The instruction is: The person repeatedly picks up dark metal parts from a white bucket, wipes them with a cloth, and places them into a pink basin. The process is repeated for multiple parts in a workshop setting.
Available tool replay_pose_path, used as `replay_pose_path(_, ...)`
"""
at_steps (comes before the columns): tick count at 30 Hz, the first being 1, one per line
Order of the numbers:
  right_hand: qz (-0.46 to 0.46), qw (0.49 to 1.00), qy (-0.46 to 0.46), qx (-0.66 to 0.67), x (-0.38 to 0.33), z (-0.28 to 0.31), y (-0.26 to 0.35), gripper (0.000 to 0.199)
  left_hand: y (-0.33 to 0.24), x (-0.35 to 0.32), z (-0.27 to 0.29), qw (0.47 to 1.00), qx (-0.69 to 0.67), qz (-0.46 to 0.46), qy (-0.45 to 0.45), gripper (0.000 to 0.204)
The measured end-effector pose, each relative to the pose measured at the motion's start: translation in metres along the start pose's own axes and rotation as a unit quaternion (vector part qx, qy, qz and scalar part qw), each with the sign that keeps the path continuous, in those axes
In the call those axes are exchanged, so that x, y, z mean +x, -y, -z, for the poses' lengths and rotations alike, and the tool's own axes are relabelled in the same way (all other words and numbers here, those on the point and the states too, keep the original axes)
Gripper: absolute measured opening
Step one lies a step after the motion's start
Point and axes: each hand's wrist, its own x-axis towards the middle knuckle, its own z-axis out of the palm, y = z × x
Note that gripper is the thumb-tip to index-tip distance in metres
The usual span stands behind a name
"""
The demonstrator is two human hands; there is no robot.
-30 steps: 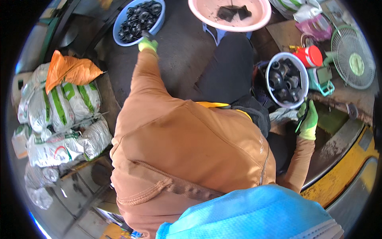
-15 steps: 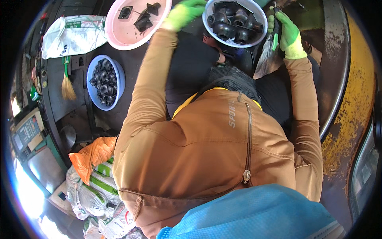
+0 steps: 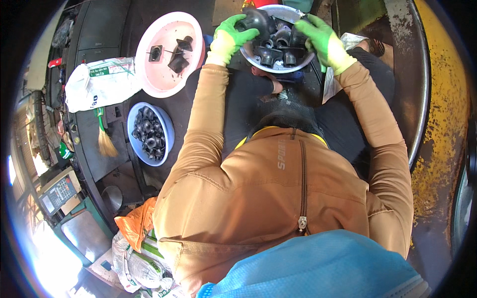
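Basin (image 3: 276, 69), pale, loaded with black rubber parts (image 3: 270, 57), sits between both gloved hands. Left hand (image 3: 229, 40) at its upper-left rim: thumb and fingers apart, either side of the near end of a big black part (image 3: 259, 21). That part rides high at the basin's upper-left edge, over the rest of the load. Can't tell if the fingers are actually clamped on it. Right hand (image 3: 325, 43) over the right rim, fingers bent in toward a second black part (image 3: 299, 38) on that side; glove hides most of the contact, so can't tell if they're closed on it. Both gloves green at the fingers, yellow toward the cuff. Pink basin (image 3: 153, 74) is off to the left, three black pieces (image 3: 178, 62) inside: one by its left edge, one toward its upper-right edge, one right of centre. Blue basin (image 3: 169, 133) just below it, full of smaller black parts (image 3: 148, 133). White sack (image 3: 107, 87) beside the pink basin's left rim, straw broom (image 3: 106, 144) under the sack's lower edge.
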Motion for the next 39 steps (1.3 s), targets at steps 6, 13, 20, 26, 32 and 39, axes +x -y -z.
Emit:
replay_pose_path(6,0.010,0.951,0.147,0.273,-0.010,-0.012,0.014,0.031,-0.096,-0.026,0.003,0.944,0.093,-0.307,-0.079,0.059)
replay_pose_path(13,-0.045,0.944,0.149,0.290,-0.007,-0.008,0.011,0.032,-0.116,-0.030,0.000,0.976,-0.094,-0.191,-0.036,0.054)
replay_pose_path(20,0.228,0.968,0.004,-0.105,-0.013,-0.034,-0.036,0.044,-0.130,-0.043,-0.016,0.969,-0.172,-0.142,-0.104,0.045)
replay_pose_path(26,0.346,0.922,-0.068,-0.160,-0.009,-0.025,-0.049,0.062,-0.130,-0.050,-0.036,0.938,-0.242,-0.209,-0.133,0.046)
replay_pose_path(32,0.365,0.892,0.006,-0.268,-0.023,-0.024,-0.012,0.062,-0.127,-0.053,-0.024,0.932,-0.244,-0.254,-0.085,0.045)
replay_pose_path(39,0.286,0.920,0.200,-0.178,-0.042,-0.010,0.012,0.058,-0.121,-0.054,-0.011,0.929,-0.276,-0.244,0.048,0.044)
